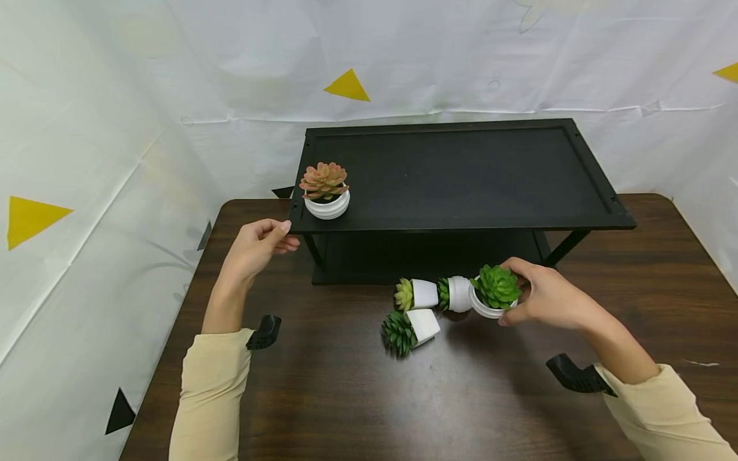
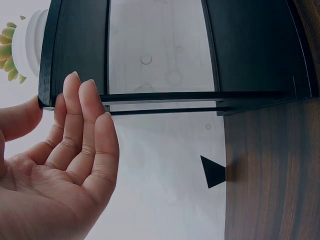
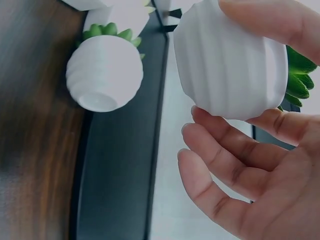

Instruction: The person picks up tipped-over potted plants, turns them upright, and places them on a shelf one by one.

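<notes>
My right hand [image 1: 548, 296] grips a green potted succulent [image 1: 497, 288] by its white pot. In the right wrist view the ribbed pot [image 3: 230, 62] sits between thumb and index finger, the other fingers loosely bent below. With thumb on the edge and fingers under the board, my left hand [image 1: 254, 251] pinches the front left corner of a black two-tier shelf [image 1: 461, 179]. A pinkish succulent in a white pot [image 1: 325, 205] stands upright on the top tier, just above that hand. Close left of the held plant, a small potted succulent [image 1: 459, 294] lies on its side.
Two more potted succulents lie tipped on the dark wooden table [image 1: 346, 397]: a yellowish one [image 1: 423, 294] and a dark green one [image 1: 423, 325]. The shelf's lower tier [image 1: 392, 259] is partly under the top board. White sheeting [image 1: 259, 70] hangs behind and to the left.
</notes>
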Available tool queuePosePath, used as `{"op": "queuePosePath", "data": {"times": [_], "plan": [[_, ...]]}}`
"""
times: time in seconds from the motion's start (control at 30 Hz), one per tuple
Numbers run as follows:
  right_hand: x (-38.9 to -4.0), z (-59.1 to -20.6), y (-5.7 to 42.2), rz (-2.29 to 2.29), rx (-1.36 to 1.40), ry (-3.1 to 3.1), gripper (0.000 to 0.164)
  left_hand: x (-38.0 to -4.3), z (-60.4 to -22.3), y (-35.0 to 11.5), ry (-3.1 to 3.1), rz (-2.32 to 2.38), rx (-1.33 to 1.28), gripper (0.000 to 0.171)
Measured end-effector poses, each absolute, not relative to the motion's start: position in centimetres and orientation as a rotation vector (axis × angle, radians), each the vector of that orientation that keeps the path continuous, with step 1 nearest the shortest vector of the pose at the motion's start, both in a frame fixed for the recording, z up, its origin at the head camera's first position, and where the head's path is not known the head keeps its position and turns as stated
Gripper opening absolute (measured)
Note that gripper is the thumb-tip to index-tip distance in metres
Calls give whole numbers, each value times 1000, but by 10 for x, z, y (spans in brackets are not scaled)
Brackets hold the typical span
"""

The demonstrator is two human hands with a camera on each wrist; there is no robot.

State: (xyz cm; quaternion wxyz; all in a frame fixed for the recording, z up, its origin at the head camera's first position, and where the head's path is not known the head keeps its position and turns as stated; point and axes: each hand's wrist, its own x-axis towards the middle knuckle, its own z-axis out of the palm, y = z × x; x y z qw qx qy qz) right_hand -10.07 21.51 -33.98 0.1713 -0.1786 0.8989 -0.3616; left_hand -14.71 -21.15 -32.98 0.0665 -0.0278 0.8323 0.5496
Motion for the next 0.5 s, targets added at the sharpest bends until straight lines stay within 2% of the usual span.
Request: {"op": "queuePosePath", "data": {"times": [0.5], "plan": [[-109,-320,196,-1007,-533,2558,63,-149,-332,-212,2514,1657,-88,35]]}}
